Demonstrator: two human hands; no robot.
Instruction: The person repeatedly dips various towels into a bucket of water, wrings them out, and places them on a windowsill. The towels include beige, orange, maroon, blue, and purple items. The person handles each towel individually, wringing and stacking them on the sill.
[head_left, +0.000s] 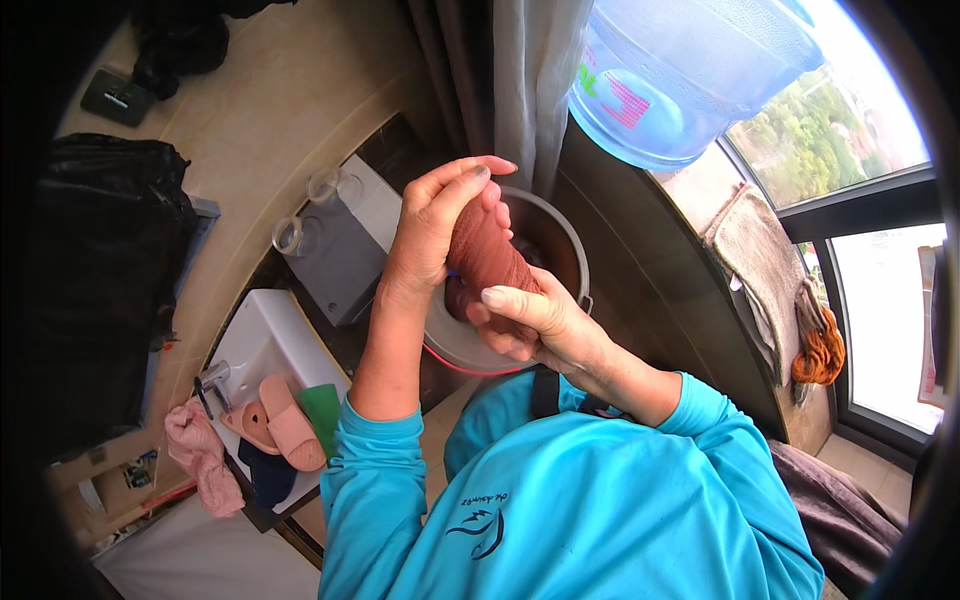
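Note:
Both my hands grip a twisted, reddish-brown cloth in front of me. My left hand is at its upper end, with the fingers bent over it. Around the lower end is my right hand, its thumb lying on top. Beneath the cloth stands a round bucket with a metal-like rim, partly hidden by my hands. More dark reddish cloth shows under the held one, though where it rests is hard to tell.
At left, a white sink carries pink slippers. Two glass jars stand by a grey box. A blue water bottle is at upper right, near towels on the windowsill. Grey curtains hang behind the bucket.

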